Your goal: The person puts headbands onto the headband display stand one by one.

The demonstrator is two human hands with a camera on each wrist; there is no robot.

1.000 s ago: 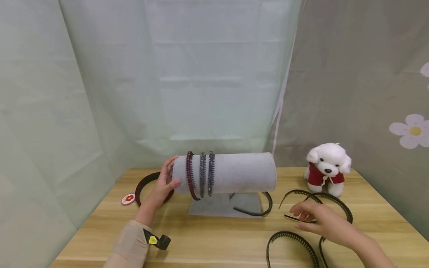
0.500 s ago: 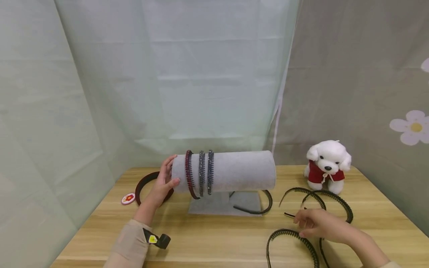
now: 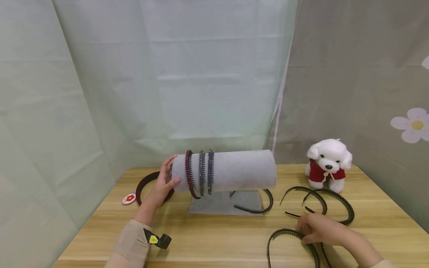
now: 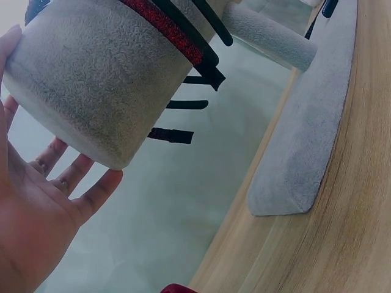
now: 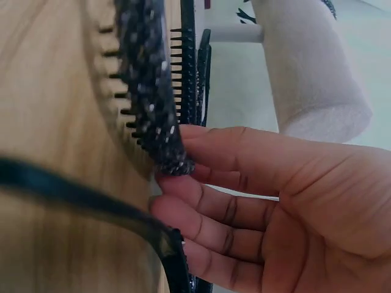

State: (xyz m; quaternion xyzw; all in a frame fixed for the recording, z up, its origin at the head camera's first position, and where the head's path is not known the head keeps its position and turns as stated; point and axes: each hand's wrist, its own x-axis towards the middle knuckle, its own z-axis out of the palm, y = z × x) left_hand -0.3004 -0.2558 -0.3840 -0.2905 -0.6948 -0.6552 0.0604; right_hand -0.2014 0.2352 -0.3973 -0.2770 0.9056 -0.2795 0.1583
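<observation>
A grey plush roll-shaped headband stand (image 3: pixel 244 170) carries a red headband (image 3: pixel 188 173) and two dark glittery headbands (image 3: pixel 202 173) toward its left end. My left hand (image 3: pixel 163 186) holds that end, the thumb in front and the other fingers round the end edge, as the left wrist view of the stand (image 4: pixel 104 91) shows. Low on the right, my right hand (image 3: pixel 323 229) is at the top of a black toothed headband (image 3: pixel 285 231) lying on the table. In the right wrist view, thumb and forefinger pinch a glittery headband (image 5: pixel 149 91); part of their contact is hidden.
Other black headbands (image 3: pixel 343 203) overlap beyond my right hand, and another headband (image 3: pixel 268 204) lies by the stand's base (image 3: pixel 209 204). A dark red headband (image 3: pixel 144 182) and a round flower badge (image 3: pixel 129 199) lie left. A white toy dog (image 3: pixel 330 158) sits back right.
My right hand has moved down and slightly right, from above the far headbands to the near one. My left hand has stayed on the stand's end.
</observation>
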